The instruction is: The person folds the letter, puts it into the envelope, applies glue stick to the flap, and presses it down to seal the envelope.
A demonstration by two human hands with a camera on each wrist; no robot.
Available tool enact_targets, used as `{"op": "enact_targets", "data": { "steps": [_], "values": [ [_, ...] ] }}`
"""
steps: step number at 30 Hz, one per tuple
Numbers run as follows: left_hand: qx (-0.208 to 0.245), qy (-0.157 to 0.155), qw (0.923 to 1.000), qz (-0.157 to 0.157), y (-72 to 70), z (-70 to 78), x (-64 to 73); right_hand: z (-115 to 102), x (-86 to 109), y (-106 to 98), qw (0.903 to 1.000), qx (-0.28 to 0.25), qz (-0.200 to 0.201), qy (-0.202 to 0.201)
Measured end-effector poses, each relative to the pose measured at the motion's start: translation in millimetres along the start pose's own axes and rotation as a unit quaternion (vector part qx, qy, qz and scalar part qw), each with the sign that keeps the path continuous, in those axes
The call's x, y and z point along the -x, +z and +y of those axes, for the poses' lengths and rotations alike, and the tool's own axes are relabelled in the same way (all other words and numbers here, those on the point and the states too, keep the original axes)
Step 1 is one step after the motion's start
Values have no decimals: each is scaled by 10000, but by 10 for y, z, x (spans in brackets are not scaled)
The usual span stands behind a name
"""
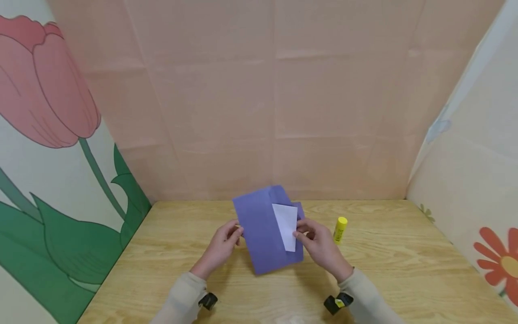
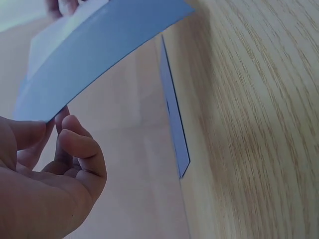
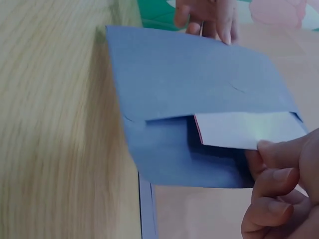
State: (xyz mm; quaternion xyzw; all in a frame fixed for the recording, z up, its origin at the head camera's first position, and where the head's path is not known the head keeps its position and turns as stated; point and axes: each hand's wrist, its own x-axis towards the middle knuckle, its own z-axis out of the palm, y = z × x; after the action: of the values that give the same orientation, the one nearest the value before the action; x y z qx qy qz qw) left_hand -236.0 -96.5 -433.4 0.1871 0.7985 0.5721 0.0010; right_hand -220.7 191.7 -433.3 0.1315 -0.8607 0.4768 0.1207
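left hand (image 1: 220, 245): fingers (image 2: 82, 144) pinching one purple envelope (image 1: 259, 238). right hand (image 1: 321, 243): fingers pinching one white card (image 1: 287, 225), partly tucked inside.

A yellow tube (image 1: 340, 230) is stood on the bench (image 1: 408, 270) toward its far right corner. A flat purple piece (image 2: 174, 109) is set by the far edge, which is backed by a pink sheet (image 1: 259, 99). A tulip (image 1: 52, 85) is pictured beyond the left edge, a red flower (image 1: 502, 261) beyond the right.
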Motion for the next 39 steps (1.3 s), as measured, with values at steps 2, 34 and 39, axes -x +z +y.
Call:
{"op": "enact_targets", "data": {
  "steps": [2, 34, 39],
  "values": [
    [-77, 37, 10000, 13, 4, -8, -4, -5, -7, -20, 9999, -2, -153, 12],
    [-812, 280, 9956, 375, 149, 42, 17, -51, 16, 107, 9934, 561, 535, -847],
    [-786, 243, 9954, 497, 171, 48, 22, -58, 43, 122, 9926, 551, 290, -1042]
  ]
}}
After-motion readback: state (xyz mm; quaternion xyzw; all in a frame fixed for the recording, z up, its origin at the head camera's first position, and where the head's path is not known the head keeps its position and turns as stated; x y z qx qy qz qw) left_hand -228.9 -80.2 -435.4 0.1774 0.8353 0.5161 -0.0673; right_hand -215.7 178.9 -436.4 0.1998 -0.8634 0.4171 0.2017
